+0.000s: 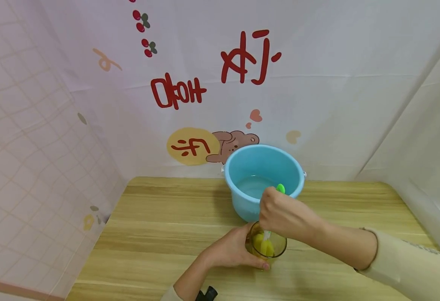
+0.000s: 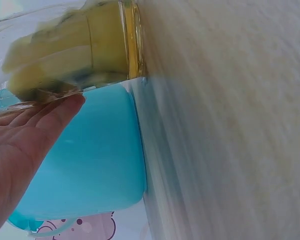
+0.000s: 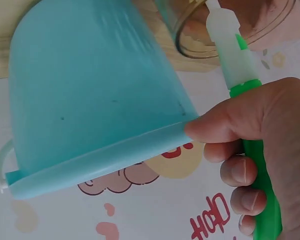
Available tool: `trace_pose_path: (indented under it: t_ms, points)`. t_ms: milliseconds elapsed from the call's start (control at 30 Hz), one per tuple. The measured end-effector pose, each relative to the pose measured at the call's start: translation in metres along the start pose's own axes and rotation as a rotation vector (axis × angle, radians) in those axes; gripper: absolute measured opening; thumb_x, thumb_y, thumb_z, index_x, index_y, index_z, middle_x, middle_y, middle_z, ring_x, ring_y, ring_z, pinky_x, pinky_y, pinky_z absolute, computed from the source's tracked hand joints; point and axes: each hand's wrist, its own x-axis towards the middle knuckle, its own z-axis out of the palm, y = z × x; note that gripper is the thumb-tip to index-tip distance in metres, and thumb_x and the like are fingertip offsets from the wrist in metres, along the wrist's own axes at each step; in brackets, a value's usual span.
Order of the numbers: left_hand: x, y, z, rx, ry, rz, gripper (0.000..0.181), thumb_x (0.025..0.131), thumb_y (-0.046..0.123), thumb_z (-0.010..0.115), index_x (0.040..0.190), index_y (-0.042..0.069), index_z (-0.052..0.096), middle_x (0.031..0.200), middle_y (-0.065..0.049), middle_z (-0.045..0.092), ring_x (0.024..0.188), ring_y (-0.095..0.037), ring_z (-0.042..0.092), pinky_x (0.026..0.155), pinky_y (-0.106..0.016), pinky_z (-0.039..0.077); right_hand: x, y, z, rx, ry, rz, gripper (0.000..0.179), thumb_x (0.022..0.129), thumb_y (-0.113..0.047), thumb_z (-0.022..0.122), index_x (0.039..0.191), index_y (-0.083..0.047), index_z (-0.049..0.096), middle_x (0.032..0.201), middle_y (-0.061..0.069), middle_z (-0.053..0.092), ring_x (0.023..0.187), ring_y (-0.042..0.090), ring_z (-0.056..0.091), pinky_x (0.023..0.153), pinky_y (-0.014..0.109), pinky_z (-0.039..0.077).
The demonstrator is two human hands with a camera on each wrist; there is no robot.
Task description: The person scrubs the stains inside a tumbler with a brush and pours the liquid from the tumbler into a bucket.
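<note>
In the head view the right hand (image 1: 284, 212) hides the middle of the green tool (image 1: 280, 188) and part of the near rim of the bucket (image 1: 242, 205); most fingers of the left hand (image 1: 232, 248) disappear behind the glass (image 1: 280, 241). The bottom edge crops a black object (image 1: 207, 294). From the left wrist, the glass runs off the top and left, the yellow mass (image 1: 267, 247) inside blurred. From the right wrist, the tool's handle leaves at the bottom.
</note>
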Motion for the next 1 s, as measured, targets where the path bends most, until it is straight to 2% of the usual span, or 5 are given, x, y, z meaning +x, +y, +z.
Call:
trace_pose_path:
  t_ms: [200, 433, 600, 833, 1000]
  points:
    - [0.001, 0.001, 0.0, 0.017, 0.004, 0.013, 0.096, 0.082, 0.039, 0.092, 0.159, 0.035, 0.034, 0.149, 0.018, 0.049, 0.134, -0.003, 0.048, 0.117, -0.033, 0.038, -0.005, 0.003, 0.002, 0.012, -0.012, 0.023, 0.034, 0.076, -0.006, 0.069, 0.057, -0.015, 0.043, 0.052, 0.003, 0.035, 0.054, 0.017, 0.028, 0.062, 0.029, 0.025]
    - [0.001, 0.001, 0.0, 0.013, -0.002, 0.018, 0.089, 0.083, 0.038, 0.092, 0.156, 0.036, 0.04, 0.146, 0.018, 0.053, 0.131, -0.003, 0.051, 0.114, -0.03, 0.041, -0.014, 0.003, 0.004, 0.021, -0.019, 0.049, 0.043, 0.076, -0.004, 0.068, 0.057, -0.016, 0.031, 0.055, 0.0, 0.023, 0.057, 0.015, 0.02, 0.062, 0.029, 0.024]
    - [0.001, 0.002, 0.0, 0.019, 0.003, 0.014, 0.087, 0.083, 0.037, 0.092, 0.154, 0.034, 0.042, 0.144, 0.017, 0.054, 0.131, -0.003, 0.051, 0.113, -0.03, 0.042, -0.021, 0.003, 0.008, 0.051, -0.006, 0.059, 0.045, 0.076, -0.006, 0.067, 0.059, -0.018, 0.027, 0.057, 0.0, 0.021, 0.058, 0.016, 0.02, 0.062, 0.029, 0.024]
    - [0.0, 0.001, 0.0, 0.037, 0.009, 0.005, 0.084, 0.083, 0.037, 0.092, 0.152, 0.032, 0.045, 0.141, 0.017, 0.056, 0.13, -0.003, 0.051, 0.113, -0.03, 0.042, -0.029, 0.001, 0.009, 0.073, -0.003, 0.073, 0.042, 0.075, -0.007, 0.069, 0.057, -0.013, 0.032, 0.052, 0.004, 0.031, 0.051, 0.017, 0.03, 0.059, 0.028, 0.025]
    - [0.0, 0.0, 0.0, 0.003, -0.002, 0.036, 0.08, 0.083, 0.034, 0.092, 0.148, 0.032, 0.047, 0.136, 0.016, 0.058, 0.124, -0.003, 0.055, 0.108, -0.029, 0.046, -0.036, 0.001, 0.005, 0.086, -0.014, 0.072, 0.037, 0.076, -0.01, 0.072, 0.059, -0.008, 0.039, 0.052, 0.009, 0.04, 0.05, 0.021, 0.038, 0.058, 0.027, 0.025]
